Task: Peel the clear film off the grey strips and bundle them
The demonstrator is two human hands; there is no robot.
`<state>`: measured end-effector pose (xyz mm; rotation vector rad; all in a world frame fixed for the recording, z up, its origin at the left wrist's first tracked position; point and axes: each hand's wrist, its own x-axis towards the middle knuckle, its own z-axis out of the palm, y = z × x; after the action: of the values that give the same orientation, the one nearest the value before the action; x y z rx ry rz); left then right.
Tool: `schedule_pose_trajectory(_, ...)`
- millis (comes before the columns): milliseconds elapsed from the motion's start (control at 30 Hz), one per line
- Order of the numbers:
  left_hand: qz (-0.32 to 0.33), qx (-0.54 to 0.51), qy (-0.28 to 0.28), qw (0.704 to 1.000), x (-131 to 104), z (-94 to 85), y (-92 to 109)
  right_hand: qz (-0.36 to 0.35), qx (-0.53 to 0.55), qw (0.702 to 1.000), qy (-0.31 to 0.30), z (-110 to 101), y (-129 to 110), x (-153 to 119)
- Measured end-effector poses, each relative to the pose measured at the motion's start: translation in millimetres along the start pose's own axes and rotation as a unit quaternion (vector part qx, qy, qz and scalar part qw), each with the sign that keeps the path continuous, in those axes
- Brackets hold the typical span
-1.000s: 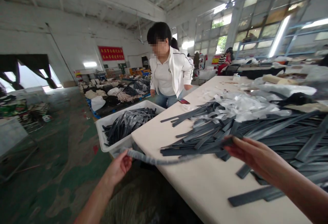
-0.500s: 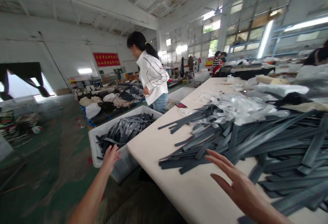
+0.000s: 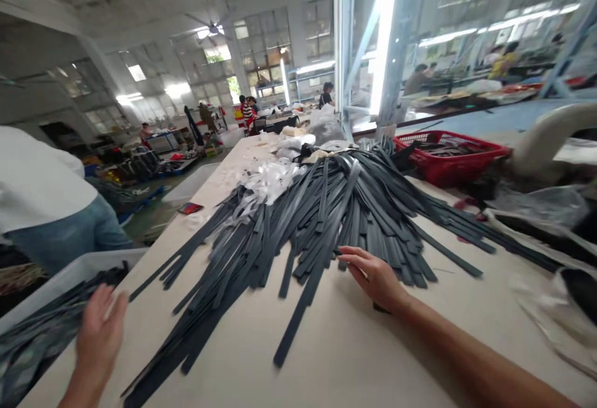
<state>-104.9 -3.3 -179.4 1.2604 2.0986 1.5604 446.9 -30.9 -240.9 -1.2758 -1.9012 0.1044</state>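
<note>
Broadly, a pale worktable (image 3: 364,358) fills the foreground, running away from the viewer. Across its middle fans a pile of dark grey strips (image 3: 354,175), many ends pointing toward the wearer, some crossing others. A white tub (image 3: 107,260) of similar strips stands by the table's left edge; a smaller red basket (image 3: 441,168) sits to the pile's right. The right hand (image 3: 373,277) reaches to the near strip ends, fingers close together and slightly bent; whether they pinch a strip cannot be told. The left hand (image 3: 97,333), blurred, is raised in front of the tub, holding nothing visible, thumb apart from the fingers. For clean handling, one strip would probably be best pinched lightly at its free end and drawn along its length, since overlapping neighbours could drag with it.
</note>
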Motion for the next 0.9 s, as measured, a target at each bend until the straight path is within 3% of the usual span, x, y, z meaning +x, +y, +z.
schedule_pose_trajectory(33,0.028,0.013,-0.009,0.999,-2.1,28.5,18.7,0.002,0.005,1.0,-0.005,1.1,0.4,-0.2)
schedule_pose_trajectory(100,0.092,0.054,-0.086,0.991,-8.8,86.0,54.1,0.002,0.014,1.0,-0.018,1.7,0.5,0.2)
schedule_pose_trajectory(200,0.189,0.039,-0.158,0.968,-23.2,169.1,96.2,0.005,0.024,0.999,-0.027,0.6,2.7,1.9)
schedule_pose_trajectory(300,0.284,0.09,-0.24,0.924,-44.6,243.2,121.6,0.008,0.025,0.999,-0.021,1.3,6.7,2.5)
schedule_pose_trajectory(400,0.332,0.128,-0.286,0.89,-71.7,302.6,136.1,0.0,0.032,0.999,-0.016,4.8,8.6,1.0)
schedule_pose_trajectory(500,0.362,0.137,-0.308,0.869,-101.4,343.7,152.9,-0.006,0.031,0.999,-0.012,9.4,7.6,-1.4)
schedule_pose_trajectory(667,0.439,0.193,-0.341,0.808,-146.2,383.4,194.9,-0.013,0.029,0.999,-0.021,15.0,5.9,-4.1)
schedule_pose_trajectory(900,0.396,0.218,-0.381,0.807,-176.1,444.4,240.1,-0.012,0.026,0.999,-0.037,20.8,6.6,-4.9)
